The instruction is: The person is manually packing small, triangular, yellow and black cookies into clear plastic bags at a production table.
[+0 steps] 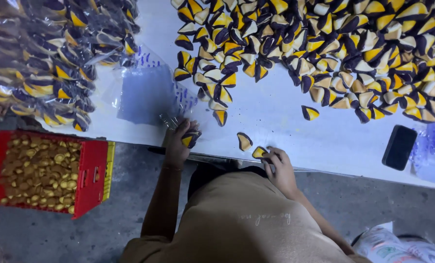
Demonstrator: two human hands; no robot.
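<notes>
**Two hands picking cone-shaped pieces at table edge**

Tan shirt point(246, 219) fills the bottom of the head view, closest to the lens. Left hand point(181, 141) sits at the near edge of the white table point(276, 122), fingers curled shut around one dark-and-yellow cone piece point(190, 139), yellow tip showing. Right hand point(278, 163) is also at the edge, fingertips pinched closed on a second cone piece point(260, 152). One loose cone piece point(244, 141) lies between the two hands, touching neither.

Judgement: a good pick means pinching each piece by its sides, light pressure, so the soft shape doesn't crush, and keeping it over the table and clear of the edge.

Big pile of cone pieces point(344, 48) covers the far right of the table, well apart from both hands. Clear empty bag point(147, 92) lies just beyond the left hand. Filled bags point(47, 63) are stacked at far left. Red crate point(88, 170) of small golden pieces stands on the floor, left of the left arm. Black phone point(399, 147) rests near the right table edge.
</notes>
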